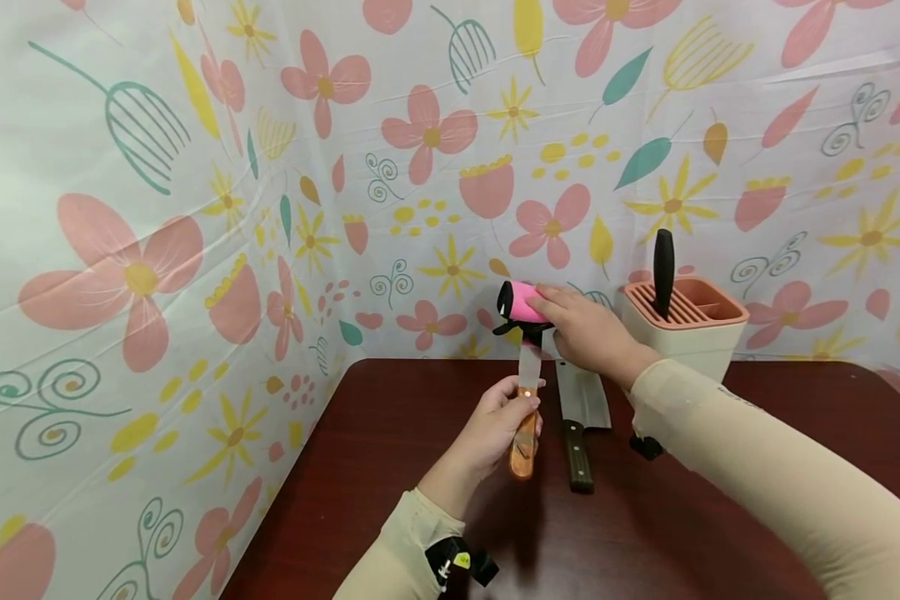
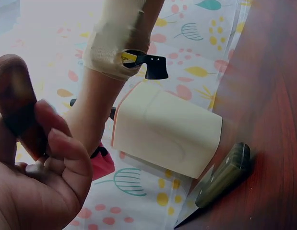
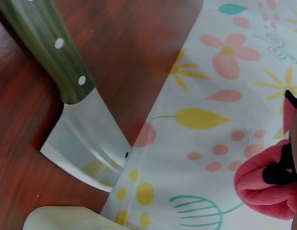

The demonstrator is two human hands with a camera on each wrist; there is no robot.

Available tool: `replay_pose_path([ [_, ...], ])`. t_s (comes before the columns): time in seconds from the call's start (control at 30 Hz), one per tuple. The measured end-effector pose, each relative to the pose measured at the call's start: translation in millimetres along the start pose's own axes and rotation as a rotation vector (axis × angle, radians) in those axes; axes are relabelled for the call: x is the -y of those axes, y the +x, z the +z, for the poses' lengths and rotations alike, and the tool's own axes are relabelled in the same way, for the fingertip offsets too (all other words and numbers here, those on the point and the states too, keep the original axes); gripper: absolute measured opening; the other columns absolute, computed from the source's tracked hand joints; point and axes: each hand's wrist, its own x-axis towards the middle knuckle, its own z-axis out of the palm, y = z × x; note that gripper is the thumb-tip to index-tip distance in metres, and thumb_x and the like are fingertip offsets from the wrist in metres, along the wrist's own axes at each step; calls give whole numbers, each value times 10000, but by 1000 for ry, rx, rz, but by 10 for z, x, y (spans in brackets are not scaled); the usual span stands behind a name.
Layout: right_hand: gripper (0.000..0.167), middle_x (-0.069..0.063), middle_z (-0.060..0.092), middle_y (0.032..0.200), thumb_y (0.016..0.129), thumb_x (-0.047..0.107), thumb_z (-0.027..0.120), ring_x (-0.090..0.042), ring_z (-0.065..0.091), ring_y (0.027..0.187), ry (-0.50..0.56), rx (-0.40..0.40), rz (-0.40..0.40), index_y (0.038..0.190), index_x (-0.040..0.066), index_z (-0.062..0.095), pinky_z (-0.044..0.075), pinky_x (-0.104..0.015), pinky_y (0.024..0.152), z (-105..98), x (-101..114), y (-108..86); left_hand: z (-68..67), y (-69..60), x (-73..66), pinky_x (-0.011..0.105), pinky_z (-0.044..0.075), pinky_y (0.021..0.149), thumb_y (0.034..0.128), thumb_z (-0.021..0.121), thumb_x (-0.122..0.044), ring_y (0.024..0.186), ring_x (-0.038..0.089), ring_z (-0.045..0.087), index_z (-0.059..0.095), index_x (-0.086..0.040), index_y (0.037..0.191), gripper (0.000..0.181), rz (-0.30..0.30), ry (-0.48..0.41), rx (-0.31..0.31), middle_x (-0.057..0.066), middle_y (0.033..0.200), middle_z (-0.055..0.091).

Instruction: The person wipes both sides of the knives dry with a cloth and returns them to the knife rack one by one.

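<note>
— What's above your tabletop (image 1: 390, 467), left of the cleaver (image 1: 583, 400)?
— Your knife (image 1: 528, 383), long axis near upright in the head view, blade (image 1: 529, 362) up, handle (image 1: 523, 450) toward you. Your left hand (image 1: 498, 421) grips its handle; your right hand (image 1: 588, 329) holds the pink cloth (image 1: 523, 302) at the blade's top.

Place reads as a set-up corner: creased, flower-printed cloth (image 1: 270, 192) hangs ahead of me and to my left, round a dark red wood-grained table (image 1: 397, 433). Cleaver (image 1: 583, 400) and cream knife holder (image 1: 701, 346) give it a kitchen look; home or studio, I cannot tell.
</note>
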Motion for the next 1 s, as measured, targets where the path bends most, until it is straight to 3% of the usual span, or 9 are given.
replay_pose_path([
  [0.1, 579, -217, 556, 1495, 858, -26, 611, -453, 571, 1325, 2, 41, 3, 1424, 95, 603, 510, -607, 1029, -50, 24, 35, -8, -8, 12, 308, 565, 510, 1050, 498, -127, 508, 149, 576, 521, -66, 1374, 331, -22, -52, 21, 50, 751, 540],
  [0.27, 558, -231, 586, 1368, 876, -7, 634, -424, 626, 1150, -45, 39, -21, 1414, 138, 609, 583, -568, 843, -105, 76, 106, -20, -11, 32, 357, 571, 476, 1022, 492, -91, 480, 194, 570, 485, -131, 1376, 356, -52, -96, 39, 55, 791, 518],
  [0.4, 498, -190, 634, 1220, 855, -18, 634, -404, 645, 1015, -77, -2, -48, 1344, 68, 604, 583, -542, 791, -113, 132, 165, -38, 0, 36, 353, 553, 467, 983, 462, -64, 465, 197, 556, 456, -150, 1401, 427, -46, -73, 30, 55, 817, 514],
  [0.5, 474, -156, 689, 1172, 817, -36, 644, -392, 669, 972, -79, 19, -58, 1285, 27, 614, 583, -533, 772, -126, 191, 210, -68, 0, 26, 323, 542, 464, 982, 448, -77, 437, 181, 556, 442, -147, 1430, 454, -51, -72, 23, 56, 849, 507],
  [0.73, 492, -106, 735, 1167, 805, -24, 647, -298, 685, 866, -34, 245, 32, 1287, 76, 655, 569, -479, 696, -260, 292, 327, -113, 0, -2, 272, 544, 517, 1050, 447, -108, 479, 151, 553, 434, -143, 1474, 426, -60, -108, 45, 35, 887, 494],
  [1.0, 613, -154, 707, 1287, 810, -20, 644, -247, 668, 957, 49, 489, 121, 1410, 96, 609, 535, -423, 760, -410, 285, 457, -110, 8, 34, 251, 533, 495, 1034, 495, -117, 469, 130, 542, 459, -102, 1436, 404, -34, -105, 38, 16, 869, 511],
])
